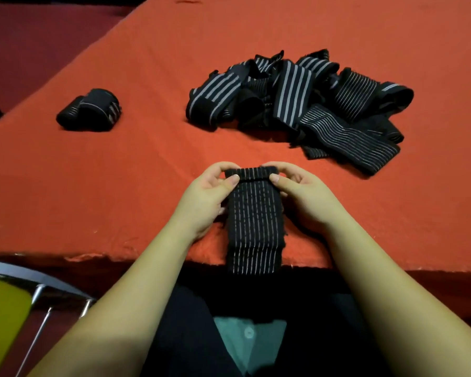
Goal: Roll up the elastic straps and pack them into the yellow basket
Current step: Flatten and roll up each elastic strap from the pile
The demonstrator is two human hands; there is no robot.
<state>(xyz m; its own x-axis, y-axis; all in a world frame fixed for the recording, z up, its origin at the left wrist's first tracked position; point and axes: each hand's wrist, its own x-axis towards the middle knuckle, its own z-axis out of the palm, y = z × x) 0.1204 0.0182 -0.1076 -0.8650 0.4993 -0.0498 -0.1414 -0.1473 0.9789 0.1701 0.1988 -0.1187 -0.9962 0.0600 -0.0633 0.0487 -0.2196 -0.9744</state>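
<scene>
Head view: we pinch rolled far end of black white-striped elastic strap [253, 213] on orange table cloth [120, 172], left hand [210, 191] and right hand [302, 194] at either edge; tail hangs over table edge; keep edges aligned, roll tight toward us

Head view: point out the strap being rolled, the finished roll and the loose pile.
strap [253, 221], head view, flat striped middle.
finished roll [89, 110], head view, top of bundle.
loose pile [291, 96], head view, wide-striped strap.

Straps [297, 104] on orange table [147, 164]
</scene>
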